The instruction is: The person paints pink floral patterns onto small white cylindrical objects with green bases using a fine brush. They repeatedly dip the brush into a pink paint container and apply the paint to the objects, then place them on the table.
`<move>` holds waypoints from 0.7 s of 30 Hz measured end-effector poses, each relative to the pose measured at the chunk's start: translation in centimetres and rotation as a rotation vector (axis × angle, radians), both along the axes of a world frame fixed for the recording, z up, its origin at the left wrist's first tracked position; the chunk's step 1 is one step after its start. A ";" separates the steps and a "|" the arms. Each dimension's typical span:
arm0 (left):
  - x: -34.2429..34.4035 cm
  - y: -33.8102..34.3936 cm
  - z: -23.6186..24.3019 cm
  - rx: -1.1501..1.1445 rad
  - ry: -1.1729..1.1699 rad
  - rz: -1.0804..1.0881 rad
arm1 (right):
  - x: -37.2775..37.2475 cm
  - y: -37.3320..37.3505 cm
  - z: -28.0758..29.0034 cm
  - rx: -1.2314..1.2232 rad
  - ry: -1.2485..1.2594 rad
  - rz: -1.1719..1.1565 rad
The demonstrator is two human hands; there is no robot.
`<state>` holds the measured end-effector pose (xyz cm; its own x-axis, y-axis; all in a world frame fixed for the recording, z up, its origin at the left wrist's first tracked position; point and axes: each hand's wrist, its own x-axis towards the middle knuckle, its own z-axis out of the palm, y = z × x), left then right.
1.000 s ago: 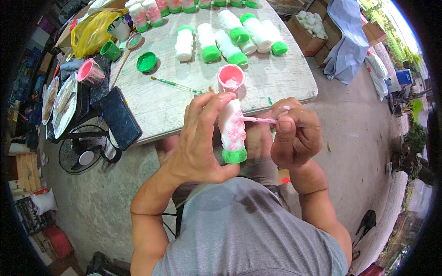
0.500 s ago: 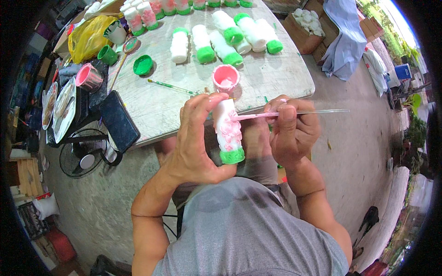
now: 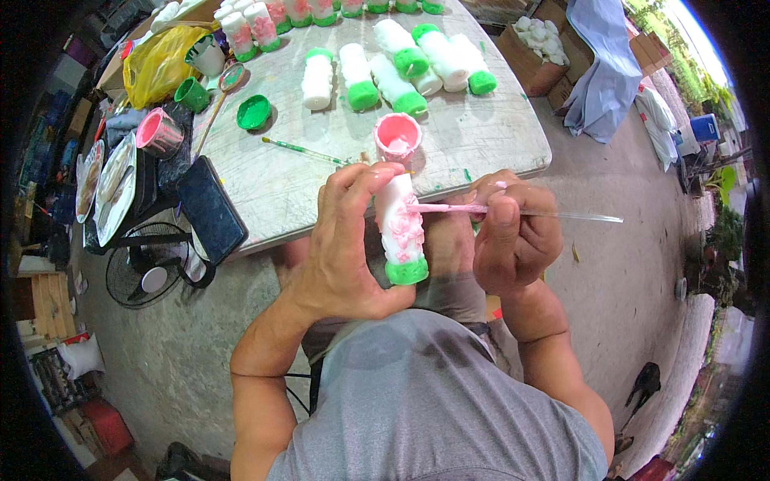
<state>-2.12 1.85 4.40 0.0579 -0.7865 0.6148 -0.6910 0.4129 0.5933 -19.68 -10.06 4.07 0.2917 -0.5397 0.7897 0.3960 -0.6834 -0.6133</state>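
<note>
Between the thumb and fingers of my left hand [image 3: 341, 248] is a white pillar candle [image 3: 401, 224], gripped by its two ends. Its base is green, and raised flowers on its side are painted pink. My right hand [image 3: 517, 228] is closed round a paintbrush [image 3: 449, 208] with a clear handle, its pink-coated tip touching the flowers. Just beyond the candle, a small cup of pink paint [image 3: 398, 138] stands near the table edge. A second paintbrush [image 3: 305, 151] with a green handle lies left of that cup.
Several white candles with green ends [image 3: 393, 72] lie on the table [image 3: 489, 132]; pink-painted ones [image 3: 261, 28] stand farther back. A green paint lid [image 3: 253, 112], a pink pot [image 3: 159, 132] and a dark phone or tablet [image 3: 210, 208] are at left. A fan [image 3: 148, 268] stands below.
The brush has shifted slightly, its handle end now farther right and lower, with the tip still at the flowers. The left hand keeps its grip on the candle.
</note>
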 end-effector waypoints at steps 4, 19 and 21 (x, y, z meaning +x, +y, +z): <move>-0.2 0.1 0.0 -0.018 -0.007 0.004 | 0.2 0.3 0.7 -0.186 0.106 -0.029; 0.0 -0.1 -0.3 -0.013 0.034 -0.016 | 0.5 -1.1 -0.6 -0.079 -0.047 -0.035; -0.1 0.1 -0.6 -0.021 0.056 -0.018 | 0.1 -0.9 -0.8 -0.314 0.008 -0.064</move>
